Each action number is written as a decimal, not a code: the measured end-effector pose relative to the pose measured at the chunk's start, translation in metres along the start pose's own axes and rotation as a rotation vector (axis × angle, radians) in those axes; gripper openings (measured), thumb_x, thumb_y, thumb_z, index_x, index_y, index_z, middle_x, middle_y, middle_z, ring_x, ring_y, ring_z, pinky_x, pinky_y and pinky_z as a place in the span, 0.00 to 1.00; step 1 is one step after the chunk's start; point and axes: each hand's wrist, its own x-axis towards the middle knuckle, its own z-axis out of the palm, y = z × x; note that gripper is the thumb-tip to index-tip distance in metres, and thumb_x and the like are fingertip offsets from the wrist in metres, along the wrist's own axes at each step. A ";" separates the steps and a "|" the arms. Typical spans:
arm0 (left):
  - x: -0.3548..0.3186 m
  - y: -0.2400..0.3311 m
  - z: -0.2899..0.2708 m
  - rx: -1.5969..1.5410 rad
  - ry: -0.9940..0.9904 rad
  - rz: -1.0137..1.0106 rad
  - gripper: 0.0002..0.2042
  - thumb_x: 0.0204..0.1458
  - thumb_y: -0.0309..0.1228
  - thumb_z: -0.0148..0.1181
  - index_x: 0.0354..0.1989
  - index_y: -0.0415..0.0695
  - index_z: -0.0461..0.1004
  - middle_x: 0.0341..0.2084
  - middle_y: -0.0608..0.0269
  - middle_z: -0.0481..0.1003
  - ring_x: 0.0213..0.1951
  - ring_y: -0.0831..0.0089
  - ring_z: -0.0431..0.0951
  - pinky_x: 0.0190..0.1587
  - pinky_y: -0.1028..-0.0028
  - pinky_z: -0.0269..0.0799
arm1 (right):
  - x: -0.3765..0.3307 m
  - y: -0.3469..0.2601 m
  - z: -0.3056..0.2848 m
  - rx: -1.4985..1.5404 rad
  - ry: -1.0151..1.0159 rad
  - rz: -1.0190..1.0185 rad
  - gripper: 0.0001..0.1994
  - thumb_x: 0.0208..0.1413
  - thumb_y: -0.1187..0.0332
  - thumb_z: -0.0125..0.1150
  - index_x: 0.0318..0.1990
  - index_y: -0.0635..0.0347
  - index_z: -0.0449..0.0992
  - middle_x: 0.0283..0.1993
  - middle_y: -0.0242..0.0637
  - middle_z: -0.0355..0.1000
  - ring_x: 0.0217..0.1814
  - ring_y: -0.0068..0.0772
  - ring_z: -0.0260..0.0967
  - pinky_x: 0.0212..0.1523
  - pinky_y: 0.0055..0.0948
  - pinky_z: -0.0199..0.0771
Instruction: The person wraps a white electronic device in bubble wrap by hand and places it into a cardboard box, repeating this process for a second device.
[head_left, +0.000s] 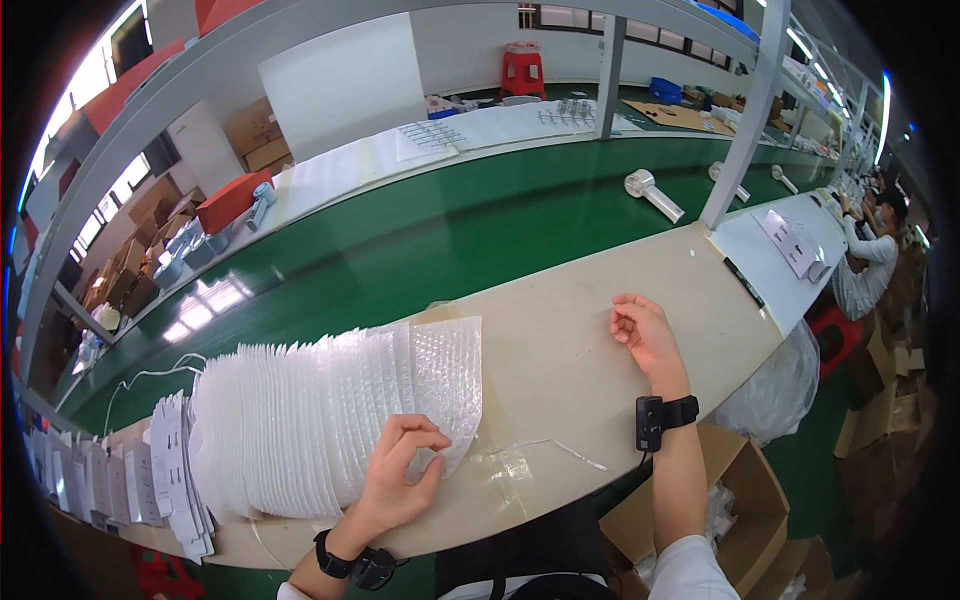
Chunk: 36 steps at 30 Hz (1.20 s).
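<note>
A long row of clear bubble-wrap bags (290, 420) leans on its side across the left part of the beige worktable (560, 370). My left hand (400, 475) hovers at the right end of the row, in front of the last bag (447, 365). Its fingers are bent, with a gap between thumb and forefinger and nothing held; whether it touches the bag I cannot tell. Farther right, over the bare tabletop, is my right hand (645, 335), its fingers loosely curled and somewhat apart, holding nothing that I can see. Both wrists wear black strapped devices.
Printed flat cartons (178, 470) stand left of the bags. Beyond the table runs a green conveyor belt (480, 225) carrying white handheld devices (655, 195). A grey post (745, 125) rises at the table's far right, near a black pen (743, 281). An open cardboard box (745, 500) sits below right.
</note>
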 end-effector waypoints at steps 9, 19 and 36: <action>0.007 0.014 0.015 0.330 -0.267 -0.007 0.10 0.45 0.18 0.61 0.38 0.37 0.74 0.44 0.50 0.72 0.47 0.54 0.73 0.51 0.66 0.70 | 0.006 -0.009 -0.012 -0.071 -0.021 0.021 0.04 0.58 0.75 0.52 0.39 0.63 0.71 0.27 0.34 0.70 0.25 0.23 0.67 0.22 0.19 0.63; 0.010 0.029 0.023 0.235 -0.121 -0.019 0.06 0.51 0.20 0.59 0.37 0.36 0.73 0.31 0.49 0.76 0.36 0.51 0.76 0.41 0.63 0.72 | 0.003 -0.015 -0.015 -0.173 -0.009 0.004 0.04 0.58 0.76 0.52 0.38 0.63 0.71 0.27 0.33 0.70 0.24 0.22 0.68 0.22 0.19 0.64; 0.041 0.008 0.020 0.389 -0.257 0.123 0.09 0.44 0.20 0.61 0.36 0.40 0.77 0.32 0.56 0.76 0.35 0.55 0.77 0.42 0.64 0.73 | 0.179 -0.051 -0.063 -0.808 0.440 -0.181 0.11 0.52 0.73 0.56 0.43 0.64 0.71 0.32 0.41 0.73 0.29 0.35 0.75 0.26 0.34 0.74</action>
